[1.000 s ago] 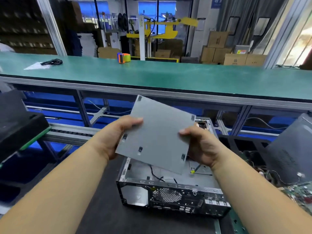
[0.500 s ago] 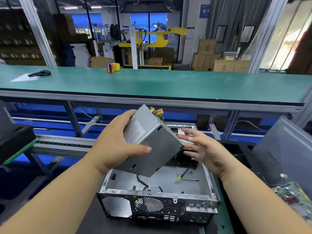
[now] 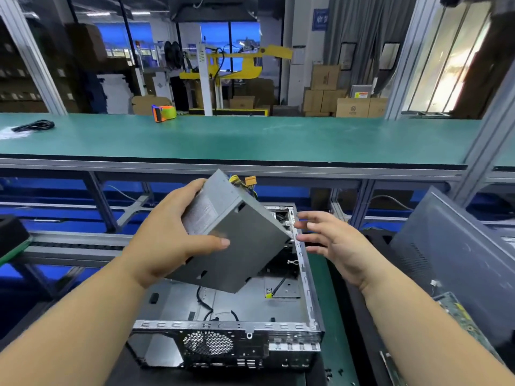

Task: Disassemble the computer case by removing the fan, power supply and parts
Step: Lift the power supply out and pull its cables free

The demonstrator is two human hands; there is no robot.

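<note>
- The computer case (image 3: 303, 277) lies open-side-up on the dark mat at the near edge of the desk (image 3: 331, 316), its perforated rear panel facing the person.
- Inside the case there are loose black cables on the bare metal floor, a small yellow clip near the right wall, and some fittings at the far right corner, partly hidden.
- The power supply (image 3: 237, 240) is out of the case, held tilted in the air above its left half, with yellow wires and an orange connector (image 3: 250, 180) sticking up from its far end.
- The left hand (image 3: 170, 235) grips the power supply, fingers wrapped over the labelled side and thumb pressed on the plain grey face.
- The right hand (image 3: 334, 240) holds nothing, its fingers spread and relaxed just beside the box's right corner, over the case's right wall.
- A second ago both hands held it; half a second ago the right had already let go. The box is tipped much as it was then, and the right hand sits a little further off.
- To the right a grey side panel (image 3: 457, 263) leans upright, with a green circuit board (image 3: 459, 313) below it near the desk's right edge.
- Beyond, the long green bench (image 3: 250, 140) carries an orange tape dispenser (image 3: 164, 112) and a black cable (image 3: 34, 125) at its far left.
</note>
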